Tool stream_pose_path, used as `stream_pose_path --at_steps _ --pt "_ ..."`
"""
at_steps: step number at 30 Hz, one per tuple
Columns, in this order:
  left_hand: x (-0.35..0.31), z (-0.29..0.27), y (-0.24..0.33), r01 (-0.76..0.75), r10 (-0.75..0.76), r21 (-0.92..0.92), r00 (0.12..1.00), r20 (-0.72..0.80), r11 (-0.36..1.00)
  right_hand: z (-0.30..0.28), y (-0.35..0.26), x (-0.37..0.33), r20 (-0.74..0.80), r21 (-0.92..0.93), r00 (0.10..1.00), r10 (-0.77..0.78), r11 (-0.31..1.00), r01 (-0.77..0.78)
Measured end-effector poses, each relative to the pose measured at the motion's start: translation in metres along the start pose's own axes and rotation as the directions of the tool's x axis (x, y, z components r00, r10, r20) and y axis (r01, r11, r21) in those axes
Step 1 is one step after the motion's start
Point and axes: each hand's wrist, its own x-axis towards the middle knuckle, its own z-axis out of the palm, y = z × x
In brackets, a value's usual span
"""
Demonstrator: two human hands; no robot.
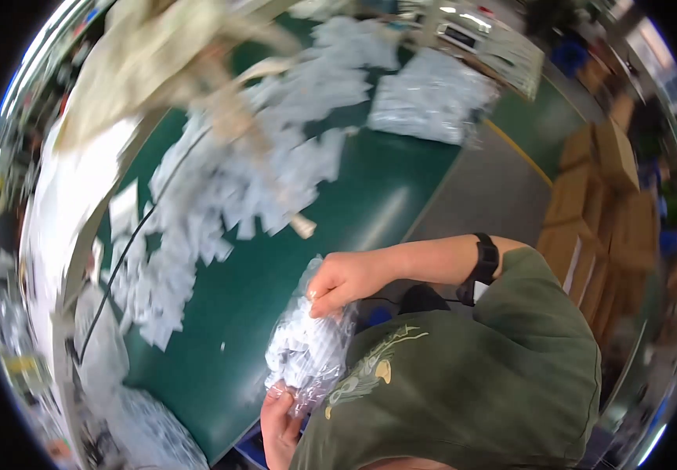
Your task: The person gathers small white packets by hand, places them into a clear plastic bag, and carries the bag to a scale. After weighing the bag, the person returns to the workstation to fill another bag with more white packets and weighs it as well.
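A clear plastic bag (pixel 309 345) full of small white pieces is held close to my body, over the near edge of the green table (pixel 276 274). My right hand (pixel 337 282), with a dark band on its wrist, is closed on the bag's upper end, fingers pinched together. Down at the lower end, my left hand (pixel 278 407) grips the plastic between thumb and fingers. The exact kind of the pieces inside cannot be made out. Many loose whitish pieces (pixel 221 188) lie spread on the table beyond the bag.
Filled clear bags (pixel 432 94) lie at the table's far end, by a device with a display (pixel 460 35). A blurred, pale-sleeved arm (pixel 237 117) of another person reaches over the pile. A dark cable (pixel 131 243) crosses at left. Cardboard boxes (pixel 581 211) are stacked at right.
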Motion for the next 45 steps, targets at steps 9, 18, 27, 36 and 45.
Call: stream_pose_path --at_steps 9,18,27,36,45 --pt "0.055 0.351 -0.069 0.087 -0.364 0.451 0.732 0.576 0.888 -0.052 -0.063 -0.399 -0.761 0.055 0.649 0.013 0.998 0.044" --pt "0.152 0.687 -0.116 0.075 -0.426 0.448 0.480 0.767 0.891 -0.250 -0.089 -0.611 -0.948 -0.127 0.296 -0.114 0.992 -0.023" --pt "0.323 0.922 -0.041 -0.207 -0.008 0.125 0.491 0.871 0.970 -0.584 -0.103 -0.631 -0.922 -0.243 0.318 -0.222 0.970 -0.029" --pt "0.529 1.017 -0.024 -0.674 0.612 -0.171 0.497 0.615 0.719 -0.850 -0.015 -0.553 -0.852 -0.320 0.454 -0.261 0.946 -0.057" --pt "0.562 0.978 -0.131 -0.634 0.689 0.539 0.713 0.130 0.555 -0.852 0.124 -0.586 -0.690 -0.138 0.722 -0.052 0.989 -0.061"
